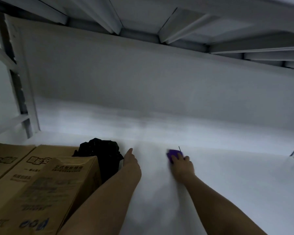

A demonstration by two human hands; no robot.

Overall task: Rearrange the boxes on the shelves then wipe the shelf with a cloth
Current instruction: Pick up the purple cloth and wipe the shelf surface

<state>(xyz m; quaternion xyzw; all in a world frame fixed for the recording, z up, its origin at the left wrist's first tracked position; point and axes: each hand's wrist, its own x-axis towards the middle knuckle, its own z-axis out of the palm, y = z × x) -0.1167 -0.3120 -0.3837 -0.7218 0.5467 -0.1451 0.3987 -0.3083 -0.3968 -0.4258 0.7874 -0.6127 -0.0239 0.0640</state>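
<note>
purple cloth [174, 154], brown boxes [41, 189], white shelf [227, 184]

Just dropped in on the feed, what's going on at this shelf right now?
A person is wiping the white shelf. The right hand presses a purple cloth onto the shelf surface. The left hand lies flat and open on the shelf next to a black bag. Three cardboard boxes sit grouped on the left side, so the wiping stage seems underway.
</note>
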